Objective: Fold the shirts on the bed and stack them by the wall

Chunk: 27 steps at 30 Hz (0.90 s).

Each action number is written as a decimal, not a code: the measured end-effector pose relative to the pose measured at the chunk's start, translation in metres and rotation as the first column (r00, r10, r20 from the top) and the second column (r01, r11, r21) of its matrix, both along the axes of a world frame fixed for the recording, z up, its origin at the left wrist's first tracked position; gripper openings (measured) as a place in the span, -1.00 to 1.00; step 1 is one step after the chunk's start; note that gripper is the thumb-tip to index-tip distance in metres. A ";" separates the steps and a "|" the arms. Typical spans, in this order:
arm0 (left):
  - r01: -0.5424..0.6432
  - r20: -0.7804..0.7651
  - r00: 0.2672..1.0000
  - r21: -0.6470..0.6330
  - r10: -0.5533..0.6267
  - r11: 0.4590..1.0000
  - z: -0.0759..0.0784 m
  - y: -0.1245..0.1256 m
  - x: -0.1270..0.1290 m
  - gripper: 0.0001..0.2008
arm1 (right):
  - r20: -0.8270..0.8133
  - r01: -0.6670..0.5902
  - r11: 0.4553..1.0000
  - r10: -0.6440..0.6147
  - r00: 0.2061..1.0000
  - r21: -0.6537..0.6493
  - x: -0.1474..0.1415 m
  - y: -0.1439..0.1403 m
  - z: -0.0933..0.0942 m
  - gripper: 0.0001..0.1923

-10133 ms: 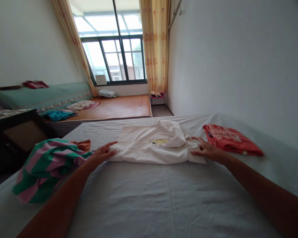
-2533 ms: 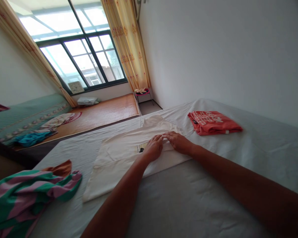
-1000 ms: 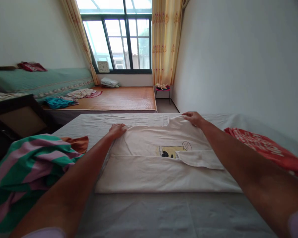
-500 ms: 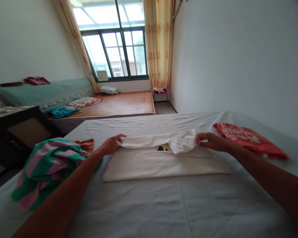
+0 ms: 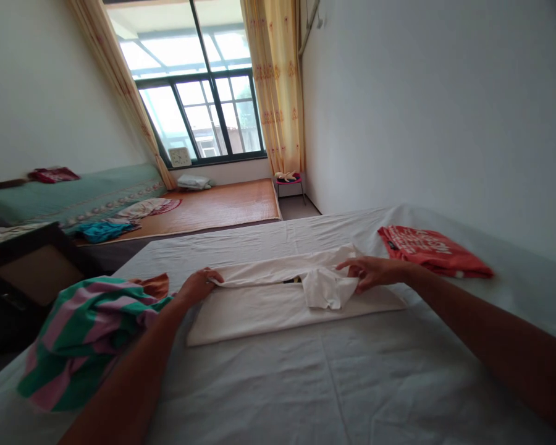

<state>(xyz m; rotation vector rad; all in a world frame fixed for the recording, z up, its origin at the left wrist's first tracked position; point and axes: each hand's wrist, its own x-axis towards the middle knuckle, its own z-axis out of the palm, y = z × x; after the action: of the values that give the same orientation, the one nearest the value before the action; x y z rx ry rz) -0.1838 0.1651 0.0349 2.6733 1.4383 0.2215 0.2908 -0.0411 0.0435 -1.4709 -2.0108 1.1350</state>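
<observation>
A white T-shirt [image 5: 250, 315] lies folded lengthwise on the sheet in front of me, a dark bit of its print showing in the gap of the fold. My left hand [image 5: 201, 285] is closed on the left end of the shirt's folded-over edge. At the other end, my right hand [image 5: 373, 272] has its fingers apart, touching the cloth beside the short sleeve [image 5: 327, 289], which flops toward me over the lower layer. Left of my left forearm is a crumpled green-and-pink striped garment [image 5: 88, 334]. Beyond my right hand lies a folded red T-shirt [image 5: 435, 250] with white lettering.
A pale sheet [image 5: 259, 395] covers the bed under the clothes. Against the right side stands a white wall [image 5: 421, 123]. Farther off are a second bed with a brown mat [image 5: 231, 201], a dark cabinet [image 5: 41, 266], a small stool [image 5: 290, 180] and a curtained window.
The raised far edge of the white T-shirt has come down flat, and its sleeve has dropped toward me. My right hand's fingers have loosened and spread. The view has shifted slightly.
</observation>
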 end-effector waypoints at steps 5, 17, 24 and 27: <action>0.332 0.005 0.943 0.026 -0.333 0.943 0.019 -0.040 0.055 -0.36 | 0.006 -0.072 0.991 0.073 0.997 -0.114 0.002 0.007 0.005 -0.58; 0.742 0.311 0.639 -0.010 -0.704 0.670 0.001 -0.101 0.185 -0.76 | -0.349 0.199 0.977 -0.163 0.923 0.071 -0.013 0.001 -0.002 -0.56; 0.347 0.632 0.758 -0.182 -0.160 0.920 -0.026 -0.082 0.204 -0.83 | -0.273 0.572 0.770 -0.506 0.818 0.284 -0.012 0.024 -0.022 -0.68; 0.255 0.628 0.776 -0.231 -0.056 0.939 -0.034 -0.076 0.211 -0.73 | -0.010 0.596 0.666 -0.663 0.749 0.450 -0.011 0.032 -0.036 -0.79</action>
<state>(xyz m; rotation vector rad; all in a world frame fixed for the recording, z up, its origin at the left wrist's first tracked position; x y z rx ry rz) 0.0276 0.0889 0.0006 2.1460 0.9395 0.7161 0.2795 -0.0092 0.0071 -1.8252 -1.4700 0.2616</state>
